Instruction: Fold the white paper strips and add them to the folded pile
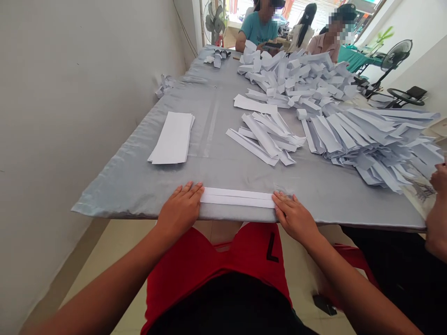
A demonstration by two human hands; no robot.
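A folded strip of white paper (238,197) lies flat near the table's front edge, with a lengthwise seam along its middle. On its left end rests my left hand (183,204), fingers stretched out and pressing down. My right hand (291,214) lies flat on the right end, its fingertips on the paper. Farther back on the left is a neat stack of flat white sheets (172,138). Several folded paper strips (267,135) lie in a loose heap beyond my right hand.
The grey cloth-covered table (129,186) meets a white wall (87,70) on the left. A fanned pile of folded paper (363,139) and a big heap of paper pieces (296,79) spread to the right. A co-worker's hand (439,179) shows at the right edge; other people sit behind.
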